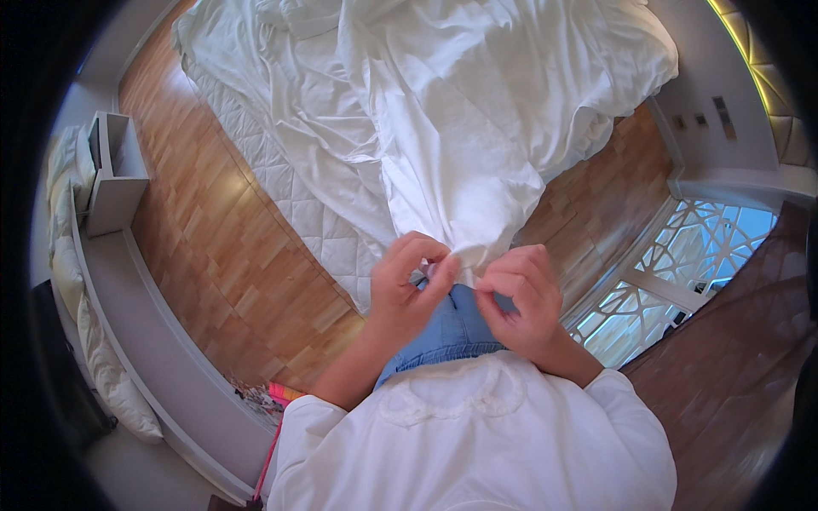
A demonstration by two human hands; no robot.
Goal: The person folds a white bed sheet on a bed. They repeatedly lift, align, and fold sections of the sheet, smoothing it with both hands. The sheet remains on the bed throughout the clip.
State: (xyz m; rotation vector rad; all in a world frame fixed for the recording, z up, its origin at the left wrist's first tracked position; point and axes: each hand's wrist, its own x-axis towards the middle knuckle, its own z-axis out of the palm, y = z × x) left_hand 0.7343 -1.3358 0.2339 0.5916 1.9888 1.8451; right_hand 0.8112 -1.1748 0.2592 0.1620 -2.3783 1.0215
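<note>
White fabric, seemingly a duvet cover or sheet (460, 140), lies rumpled over the bed and is drawn up in folds towards my waist. My left hand (412, 274) pinches its near edge between thumb and fingers. Close beside it on the right, my right hand (521, 297) pinches the same edge. A short stretch of gathered cloth spans the two hands, just above my blue jeans (457, 326). Under the fabric, a quilted white mattress cover (326, 223) shows along the bed's left side.
Wood flooring (211, 211) runs along the bed's left side. A white open-fronted cabinet (118, 185) and a long ledge with pillows (108, 377) stand at the far left. On the right are a patterned lattice screen (696, 255) and a dark brown sheer curtain (735, 358).
</note>
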